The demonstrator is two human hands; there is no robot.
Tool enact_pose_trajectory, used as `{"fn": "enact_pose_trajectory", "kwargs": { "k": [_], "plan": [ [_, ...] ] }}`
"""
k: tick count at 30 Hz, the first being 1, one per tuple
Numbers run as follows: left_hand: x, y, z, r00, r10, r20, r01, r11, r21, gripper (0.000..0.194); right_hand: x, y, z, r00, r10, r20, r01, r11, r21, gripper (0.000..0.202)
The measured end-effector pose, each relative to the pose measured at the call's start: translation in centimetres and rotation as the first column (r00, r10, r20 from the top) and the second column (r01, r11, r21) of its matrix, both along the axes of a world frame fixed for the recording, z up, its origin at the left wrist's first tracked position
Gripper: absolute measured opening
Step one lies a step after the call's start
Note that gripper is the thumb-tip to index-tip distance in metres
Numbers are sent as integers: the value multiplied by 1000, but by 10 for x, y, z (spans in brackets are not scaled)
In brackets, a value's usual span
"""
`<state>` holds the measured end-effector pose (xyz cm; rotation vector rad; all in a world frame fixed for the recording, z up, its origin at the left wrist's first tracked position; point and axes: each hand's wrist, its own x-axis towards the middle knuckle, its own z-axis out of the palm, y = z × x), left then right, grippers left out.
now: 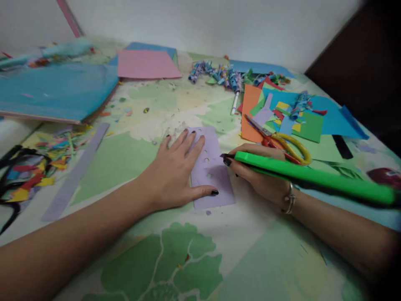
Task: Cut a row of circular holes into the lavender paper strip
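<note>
A strip of purple paper with small round holes along it lies on the patterned cloth. My left hand rests flat over its left side, fingers spread, thumb across the lower part. In my right hand is a long bright green utility knife, gripped near its narrow dark tip. That tip is just off the paper's right edge; whether it touches anything cannot be told. A pair of scissors with red and yellow handles lies just beyond my right hand.
Coloured paper sheets and scraps are piled at right, near a white marker. Rolled paper pieces sit at the back. At left are a blue folder, a purple strip, paper scraps and black-framed glasses.
</note>
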<state>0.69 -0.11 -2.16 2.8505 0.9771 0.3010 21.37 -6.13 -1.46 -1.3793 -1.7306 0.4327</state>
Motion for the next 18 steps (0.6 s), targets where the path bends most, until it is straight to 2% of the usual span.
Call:
{"fn": "enact_pose_trajectory", "kwargs": {
  "k": [3,6,11,12,14,15,18],
  "plan": [
    [4,7,0,998,54,-34,-57,994,-98,113,7,4,-12,996,6,89,-19,989,147,14],
    [6,13,3,998,40,-50,-44,995,-93,116,17,10,-17,969,-8,247,-28,990,141,23],
    [6,21,4,997,30,-69,-34,998,-56,113,31,24,-23,901,-140,412,111,989,93,25],
    [6,21,4,997,29,-73,-32,999,-42,103,33,26,-23,882,-162,442,144,987,73,25],
    [5,22,3,997,32,-75,-32,999,-7,64,34,28,-23,847,-192,497,203,979,32,21],
    [4,21,2,997,36,-72,-35,999,11,54,34,28,-23,830,-203,519,231,973,12,20],
    [3,18,3,997,44,-62,-40,997,58,45,31,26,-18,797,-225,561,292,956,-31,28]
  ]
}}
